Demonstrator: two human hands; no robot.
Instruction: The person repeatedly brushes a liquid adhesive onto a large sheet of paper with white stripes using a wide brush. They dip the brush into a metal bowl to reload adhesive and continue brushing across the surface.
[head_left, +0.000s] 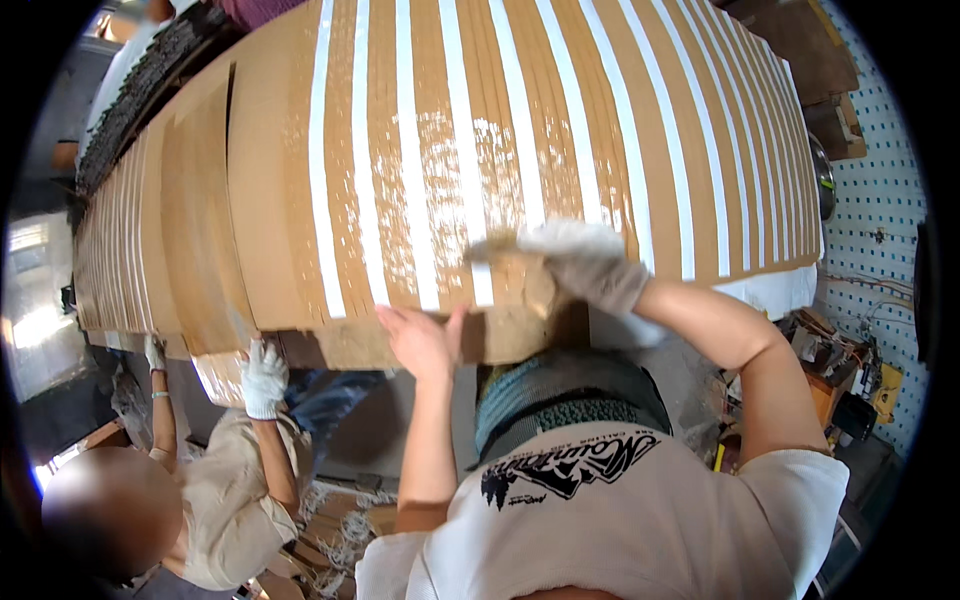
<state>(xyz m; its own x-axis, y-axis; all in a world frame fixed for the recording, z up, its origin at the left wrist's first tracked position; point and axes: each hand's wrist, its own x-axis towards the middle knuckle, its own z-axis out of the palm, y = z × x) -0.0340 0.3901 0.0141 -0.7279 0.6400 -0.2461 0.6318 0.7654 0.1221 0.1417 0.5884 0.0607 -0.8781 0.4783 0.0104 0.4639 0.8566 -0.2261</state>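
A long surface of brown strips (610,150) with white gaps between them spreads in front of me, and a wet sheen lies over its middle. Its near edge is under the fingers of my bare left hand (422,342), which is open, thumb held apart. My right hand (592,262), in a white and grey glove, is over the strips and smeared by motion. Closed in it is a brown brush-like tool (505,247), also blurred, whose exact kind I cannot make out. Below that hand hangs a pale brown piece (541,290).
At the left, a co-worker's gloved hand (264,378) holds the edge of a brown cardboard sheet (205,200). More striped sheeting lies beyond. A dark stack (150,90) stands at the far left. Tools and boxes crowd a small bench (830,365) by the dotted wall (880,200).
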